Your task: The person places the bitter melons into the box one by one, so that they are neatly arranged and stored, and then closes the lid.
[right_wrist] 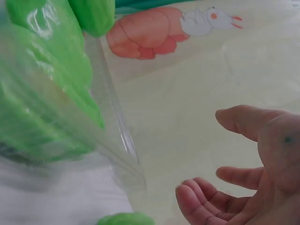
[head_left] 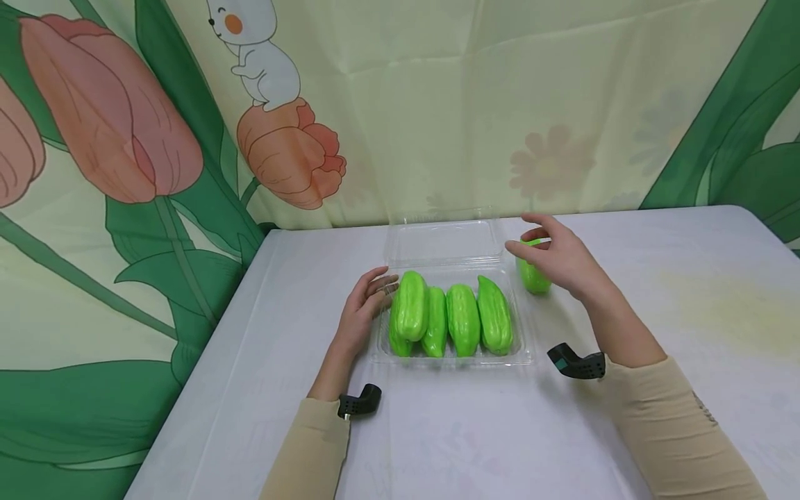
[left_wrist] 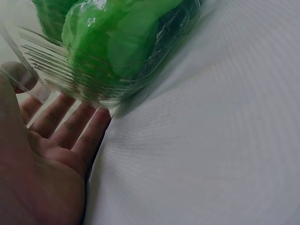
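While I look down from my head camera, I see a clear box (head_left: 450, 362) with five green vegetables (head_left: 464, 319) in it. Four lie side by side, and one sits on top at the left end. The lid (head_left: 445, 241) is open and lies back toward the curtain (head_left: 406, 139). My left hand (head_left: 364, 305) is by the left side of the box, with its fingers long and loose. My right hand (head_left: 556, 253) is over one loose green vegetable (head_left: 533, 278), which is on the white table (head_left: 625, 298) just right of the box. My thumb is well apart from my pointing finger.

In my left wrist view, my left hand is wide, with the palm showing. My fingers are almost straight, and their tips meet the side of the box, but they do not grab it. My thumb is near the rim, and I cannot tell if it presses.

In my right wrist view, my right hand has nothing in it. The thumb sticks out, and the fingers bend a little. The box is at the left, and a bit of green peeks up at the bottom.
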The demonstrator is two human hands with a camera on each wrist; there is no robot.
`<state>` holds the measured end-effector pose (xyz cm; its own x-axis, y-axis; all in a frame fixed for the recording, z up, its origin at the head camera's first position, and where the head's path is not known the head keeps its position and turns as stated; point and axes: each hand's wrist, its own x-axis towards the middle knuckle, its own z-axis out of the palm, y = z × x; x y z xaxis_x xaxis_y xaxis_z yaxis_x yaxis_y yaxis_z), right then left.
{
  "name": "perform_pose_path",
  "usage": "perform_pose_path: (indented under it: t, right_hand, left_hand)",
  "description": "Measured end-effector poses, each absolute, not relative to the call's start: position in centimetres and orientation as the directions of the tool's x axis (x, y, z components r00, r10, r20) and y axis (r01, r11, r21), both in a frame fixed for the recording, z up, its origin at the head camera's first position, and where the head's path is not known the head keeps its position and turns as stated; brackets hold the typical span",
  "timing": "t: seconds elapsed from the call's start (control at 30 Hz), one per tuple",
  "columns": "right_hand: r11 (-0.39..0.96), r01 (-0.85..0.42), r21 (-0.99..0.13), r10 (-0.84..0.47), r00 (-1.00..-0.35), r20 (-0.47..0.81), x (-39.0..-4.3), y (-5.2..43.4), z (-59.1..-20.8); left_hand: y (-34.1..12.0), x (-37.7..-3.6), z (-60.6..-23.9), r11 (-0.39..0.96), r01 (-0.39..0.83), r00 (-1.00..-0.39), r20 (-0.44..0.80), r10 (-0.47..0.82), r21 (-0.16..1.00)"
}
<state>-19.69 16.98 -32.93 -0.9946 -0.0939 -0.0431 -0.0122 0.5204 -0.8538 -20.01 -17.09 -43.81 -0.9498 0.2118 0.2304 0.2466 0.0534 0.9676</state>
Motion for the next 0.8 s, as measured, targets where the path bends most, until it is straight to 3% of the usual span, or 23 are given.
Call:
perform_pose_path:
  t: [0.5, 0.8]
  right_hand:
    - [0.575, 0.045, -0.817, 0.009, -0.999, -0.049, -21.3, 20.0, -34.5]
    - [0.590, 0.064, -0.805, -0.013, -0.996, -0.089, -21.8, 20.6, -35.8]
  left_hand:
    - [-17.0, -20.2, -43.7, 0.045, 0.247, -0.949, 0.233, 0.210, 0.968]
    - [-17.1, -20.2, -43.9, 0.049, 0.238, -0.953, 0.224, 0.206, 0.970]
